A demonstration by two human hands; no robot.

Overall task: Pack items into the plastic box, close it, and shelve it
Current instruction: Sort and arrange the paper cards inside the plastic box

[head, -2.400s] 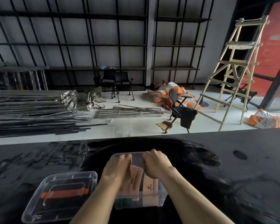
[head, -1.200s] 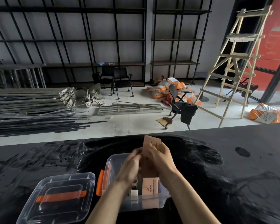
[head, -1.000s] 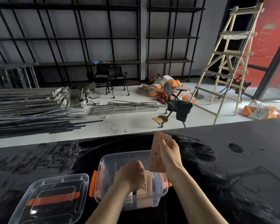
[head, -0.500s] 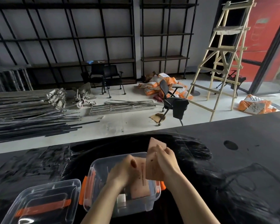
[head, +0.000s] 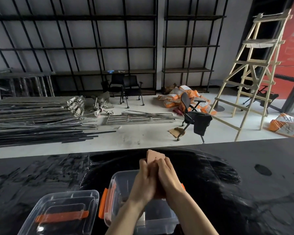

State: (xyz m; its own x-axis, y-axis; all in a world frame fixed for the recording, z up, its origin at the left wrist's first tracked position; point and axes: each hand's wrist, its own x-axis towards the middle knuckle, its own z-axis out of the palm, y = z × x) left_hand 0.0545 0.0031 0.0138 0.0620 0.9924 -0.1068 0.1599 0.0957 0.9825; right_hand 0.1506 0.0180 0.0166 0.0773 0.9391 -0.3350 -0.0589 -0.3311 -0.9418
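Two hands meet above the open plastic box (head: 120,184), pressed palm to palm around a stack of thin pinkish-brown packets (head: 155,156). Only the top corner of the stack shows, poking up past the fingertips; the rest is hidden between the palms. The left hand (head: 143,182) lies flat against the left face of the stack, fingers straight and pointing away from the camera. The right hand (head: 168,179) mirrors it on the other side, fingers closed along the packets. The stack stands roughly upright, above the far half of the box.

The box is clear with an orange latch (head: 103,205) on its left end and a bit of orange showing at its right end, beside the right wrist. It sits on a glossy black table (head: 244,192), close to the near edge. Something pale rests inside near the front wall, but the forearms cover most of the interior, so its contents cannot be made out.

Just left of the box, close beside it, lies the clear lid (head: 61,216), flat on the table, with an orange handle strip across its middle.

Beyond the table is a concrete floor with black shelving (head: 126,48) along the back wall, a wooden ladder (head: 251,68) at right and an office chair (head: 193,116) near the middle
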